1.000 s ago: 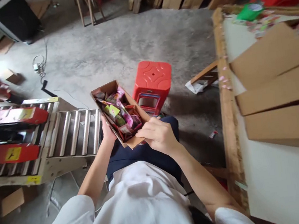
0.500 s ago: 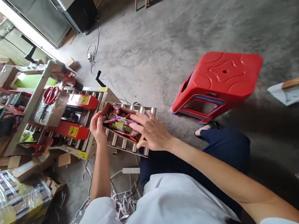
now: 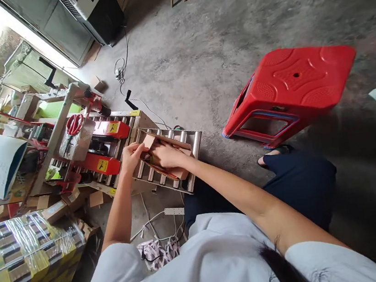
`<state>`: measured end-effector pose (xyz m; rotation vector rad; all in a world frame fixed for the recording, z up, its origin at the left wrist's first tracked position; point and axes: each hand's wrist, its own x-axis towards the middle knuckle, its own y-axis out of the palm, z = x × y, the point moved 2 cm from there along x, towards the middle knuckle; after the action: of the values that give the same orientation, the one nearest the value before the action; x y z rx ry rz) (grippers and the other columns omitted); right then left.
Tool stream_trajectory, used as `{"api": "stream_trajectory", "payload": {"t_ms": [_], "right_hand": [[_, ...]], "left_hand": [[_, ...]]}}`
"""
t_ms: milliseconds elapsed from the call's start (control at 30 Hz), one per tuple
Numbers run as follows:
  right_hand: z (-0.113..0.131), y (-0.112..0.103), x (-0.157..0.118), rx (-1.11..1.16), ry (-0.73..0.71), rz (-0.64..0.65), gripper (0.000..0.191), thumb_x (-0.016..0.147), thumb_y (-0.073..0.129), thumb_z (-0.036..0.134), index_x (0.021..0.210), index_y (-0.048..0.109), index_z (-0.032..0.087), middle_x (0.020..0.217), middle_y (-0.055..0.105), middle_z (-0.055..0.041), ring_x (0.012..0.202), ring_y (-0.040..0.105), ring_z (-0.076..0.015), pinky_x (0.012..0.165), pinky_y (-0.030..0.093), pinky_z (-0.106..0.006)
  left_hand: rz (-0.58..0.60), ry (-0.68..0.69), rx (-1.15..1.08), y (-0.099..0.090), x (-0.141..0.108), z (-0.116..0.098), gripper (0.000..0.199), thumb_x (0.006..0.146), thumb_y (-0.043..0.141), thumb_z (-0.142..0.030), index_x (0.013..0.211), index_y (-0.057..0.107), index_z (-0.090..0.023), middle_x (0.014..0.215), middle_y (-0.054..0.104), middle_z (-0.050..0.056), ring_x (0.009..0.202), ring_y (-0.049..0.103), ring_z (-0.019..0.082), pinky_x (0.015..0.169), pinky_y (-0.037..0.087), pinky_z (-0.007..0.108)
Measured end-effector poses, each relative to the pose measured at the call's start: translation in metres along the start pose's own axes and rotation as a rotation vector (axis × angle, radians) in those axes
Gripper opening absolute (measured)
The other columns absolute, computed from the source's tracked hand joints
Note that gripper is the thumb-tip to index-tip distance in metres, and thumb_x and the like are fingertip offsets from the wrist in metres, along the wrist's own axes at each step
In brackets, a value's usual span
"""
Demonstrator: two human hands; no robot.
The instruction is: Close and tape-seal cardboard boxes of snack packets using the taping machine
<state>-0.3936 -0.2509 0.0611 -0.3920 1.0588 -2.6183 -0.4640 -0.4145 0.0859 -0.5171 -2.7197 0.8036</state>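
A small open cardboard box (image 3: pixel 160 170) rests on the steel rollers of a conveyor (image 3: pixel 193 145), its flaps partly folded up. My left hand (image 3: pixel 131 157) grips the flap at its left end between thumb and fingers. Inside the box lies my right hand (image 3: pixel 168 156), fingers stretched toward the left end and pressing down over the contents. Only a small green bit of the colourful wrapped packets shows beside the fingers; the rest is covered by the hand and flaps.
Left of the box stands a carton-sealing machine (image 3: pixel 99 164) with red scissors (image 3: pixel 75 124) on it. A red plastic stool (image 3: pixel 304 79) is to the right. A power strip (image 3: pixel 174 211) and cables lie below. Film-wrapped cartons (image 3: pixel 26 255) are stacked at lower left.
My right hand has moved left and down into the box, covering the packets. The box flaps now stand folded over more. My left hand has shifted onto the left flap.
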Motion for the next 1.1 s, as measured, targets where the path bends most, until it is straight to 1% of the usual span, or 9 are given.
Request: {"api": "stream_trajectory", "payload": {"t_ms": [133, 300, 467, 567, 700, 767, 867, 967, 1100], "right_hand": [[0.009, -0.033, -0.018, 0.250, -0.067, -0.175, 0.041, 0.097, 0.038, 0.015, 0.123, 0.069, 0.020, 0.123, 0.071, -0.0030, 0.115, 0.065, -0.0185, 0.104, 0.049, -0.034], [0.024, -0.065, -0.055, 0.042, 0.039, -0.487, 0.038, 0.099, 0.046, 0.028, 0.132, 0.061, 0.016, 0.132, 0.065, -0.0109, 0.128, 0.054, -0.0273, 0.113, 0.039, -0.047], [0.031, -0.013, -0.086, -0.310, 0.086, -0.222, 0.082, 0.081, 0.076, 0.039, 0.148, 0.042, 0.006, 0.154, 0.040, -0.0249, 0.144, 0.034, -0.0397, 0.121, 0.019, -0.063], [0.028, 0.010, -0.092, -0.360, 0.099, -0.216, 0.093, 0.078, 0.078, 0.044, 0.152, 0.035, 0.005, 0.159, 0.029, -0.0264, 0.149, 0.027, -0.0394, 0.122, 0.010, -0.063], [0.012, -0.004, -0.093, -0.167, 0.054, -0.178, 0.093, 0.066, 0.086, 0.042, 0.145, 0.048, 0.008, 0.156, 0.037, -0.0239, 0.148, 0.029, -0.0387, 0.123, 0.012, -0.061], [0.000, -0.020, -0.099, 0.064, -0.027, -0.170, 0.072, 0.071, 0.081, 0.037, 0.136, 0.059, 0.014, 0.147, 0.051, -0.0185, 0.143, 0.040, -0.0351, 0.123, 0.019, -0.059], [-0.022, -0.045, -0.120, 0.482, 0.031, -0.360, 0.044, 0.087, 0.063, 0.036, 0.127, 0.066, 0.019, 0.132, 0.065, -0.0121, 0.128, 0.058, -0.0276, 0.112, 0.042, -0.050], [-0.045, -0.059, -0.152, 0.659, 0.200, -0.561, 0.042, 0.084, 0.066, 0.039, 0.121, 0.067, 0.019, 0.123, 0.070, -0.0121, 0.118, 0.064, -0.0261, 0.101, 0.053, -0.044], [-0.080, -0.065, -0.210, 0.650, 0.317, -0.602, 0.040, 0.081, 0.071, 0.044, 0.112, 0.070, 0.018, 0.107, 0.075, -0.0108, 0.103, 0.071, -0.0233, 0.098, 0.055, -0.043]], "left_hand": [[-0.113, -0.043, 0.217, 0.021, 0.012, 0.000, 0.038, 0.091, 0.052, -0.043, 0.062, 0.058, -0.018, 0.069, 0.060, 0.006, 0.070, 0.057, 0.020, 0.070, 0.045, 0.033], [-0.337, -0.049, 0.594, 0.048, 0.015, -0.005, 0.022, 0.093, 0.049, -0.028, 0.108, 0.061, -0.017, 0.115, 0.061, 0.019, 0.116, 0.052, 0.036, 0.102, 0.039, 0.052], [-0.431, -0.069, 0.396, 0.044, 0.017, -0.003, 0.044, 0.088, 0.042, -0.012, 0.130, 0.054, -0.015, 0.126, 0.058, 0.019, 0.126, 0.051, 0.030, 0.112, 0.036, 0.048], [-0.539, 0.018, 0.224, 0.044, 0.004, -0.011, 0.048, 0.094, 0.029, -0.014, 0.138, 0.047, -0.014, 0.138, 0.052, 0.017, 0.137, 0.045, 0.025, 0.118, 0.031, 0.043], [-0.208, 0.180, 0.265, 0.078, -0.041, -0.030, 0.057, 0.102, 0.026, -0.047, 0.146, 0.041, -0.015, 0.148, 0.048, 0.016, 0.145, 0.037, 0.027, 0.123, 0.025, 0.046], [0.021, 0.262, 0.394, 0.099, -0.065, -0.039, 0.080, 0.090, 0.044, -0.069, 0.149, 0.039, -0.016, 0.155, 0.040, 0.017, 0.150, 0.028, 0.033, 0.124, 0.019, 0.050], [0.159, 0.316, 0.611, 0.115, -0.082, -0.047, 0.117, 0.069, 0.059, -0.084, 0.155, 0.027, -0.010, 0.163, 0.019, 0.023, 0.153, 0.009, 0.040, 0.124, 0.011, 0.057], [0.152, 0.301, 0.672, 0.101, -0.071, -0.041, 0.109, 0.075, 0.063, -0.073, 0.155, 0.027, -0.009, 0.163, 0.017, 0.023, 0.153, 0.011, 0.040, 0.124, 0.014, 0.057], [0.011, 0.159, 0.540, 0.045, -0.040, -0.026, 0.089, 0.075, 0.074, -0.055, 0.143, 0.046, -0.004, 0.154, 0.037, 0.026, 0.147, 0.026, 0.045, 0.120, 0.025, 0.058]]}}
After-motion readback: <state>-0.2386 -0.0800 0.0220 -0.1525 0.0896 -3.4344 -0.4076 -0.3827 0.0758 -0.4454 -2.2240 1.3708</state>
